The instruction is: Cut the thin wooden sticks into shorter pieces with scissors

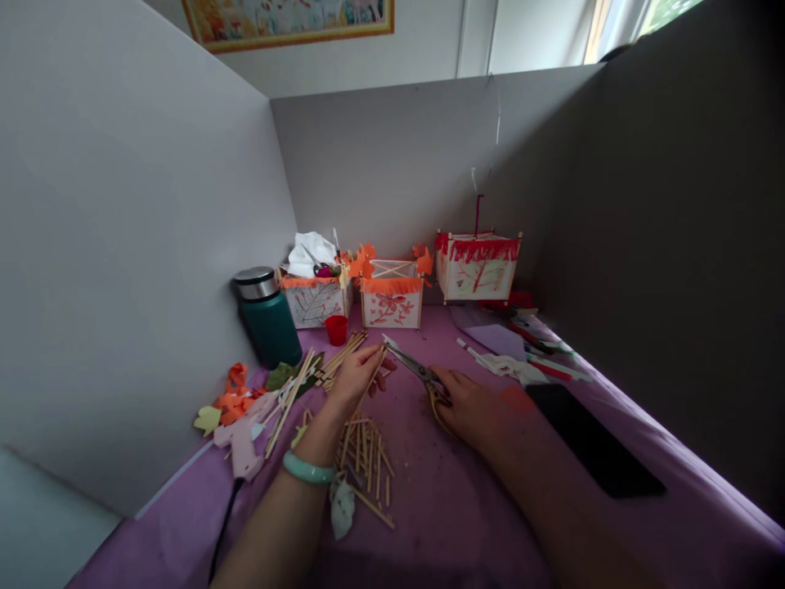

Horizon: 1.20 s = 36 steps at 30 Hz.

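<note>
My left hand (pixel 361 375), with a pale green bangle (pixel 308 469) on its wrist, pinches a thin wooden stick (pixel 375 370) over the middle of the table. My right hand (pixel 461 401) is closed round the handles of metal scissors (pixel 412 363). The scissor blades point up and left, and their tips are at the upper end of the stick; whether they touch it is too small to tell. Below my left hand lies a loose pile of short wooden sticks (pixel 370 458), with a crumpled whitish piece (pixel 342 505) beside it.
A green bottle (pixel 270 323), red cup (pixel 336 330) and glue gun (pixel 244 448) stand or lie left. Decorated boxes (pixel 391 304) stand at the back; another box (pixel 480 274) is at back right. A black flat object (pixel 594 440) and pens lie right, between grey partitions (pixel 417 164).
</note>
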### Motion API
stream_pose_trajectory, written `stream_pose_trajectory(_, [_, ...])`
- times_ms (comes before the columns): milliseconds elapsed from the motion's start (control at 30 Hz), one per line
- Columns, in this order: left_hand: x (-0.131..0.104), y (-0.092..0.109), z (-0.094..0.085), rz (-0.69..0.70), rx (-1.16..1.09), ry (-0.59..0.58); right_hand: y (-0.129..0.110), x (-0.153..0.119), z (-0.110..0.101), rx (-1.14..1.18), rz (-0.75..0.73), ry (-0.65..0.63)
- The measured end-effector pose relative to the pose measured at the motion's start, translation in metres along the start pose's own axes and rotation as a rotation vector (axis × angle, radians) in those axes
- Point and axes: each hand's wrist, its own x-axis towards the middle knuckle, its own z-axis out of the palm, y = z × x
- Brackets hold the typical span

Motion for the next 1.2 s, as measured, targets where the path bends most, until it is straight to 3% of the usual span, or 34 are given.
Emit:
stream_pose_trajectory(633, [0.002,-0.001,-0.002,0.077,0.190,0.042,0.000,0.000,0.002,0.033,-0.008,-0.011])
stream_pose_trajectory(800, [0.004,-0.005,-0.004,0.062,0.140,0.027,0.000,0.000,0.003,0.059,-0.001,-0.047])
stream_pose_trajectory(1200, [0.004,-0.004,-0.004,0.047,0.092,-0.008,0.000,-0.002,0.010,0.005,-0.032,0.034])
